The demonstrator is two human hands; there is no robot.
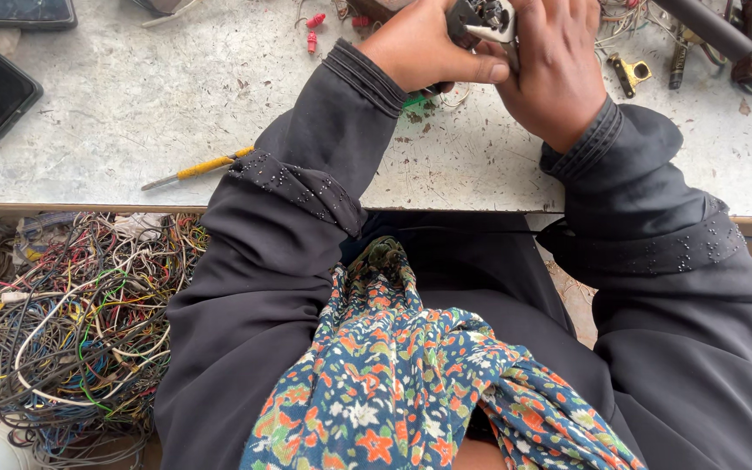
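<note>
Clamping a small black-and-white electrical part (485, 19) between both hands, left hand (428, 48) and right hand (550, 70) in a closed grip above the worktop (132, 113); it could slip if my thumb shifts, dropping among the wire scraps (71, 331).

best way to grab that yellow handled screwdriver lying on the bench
Grip the yellow-handled screwdriver by its yellow handle, the thicker right-hand part near the left sleeve. Come from above, fingers across the handle: it lies flat and slanted on the table, with its thin metal shaft pointing lower left toward the edge.
</note>
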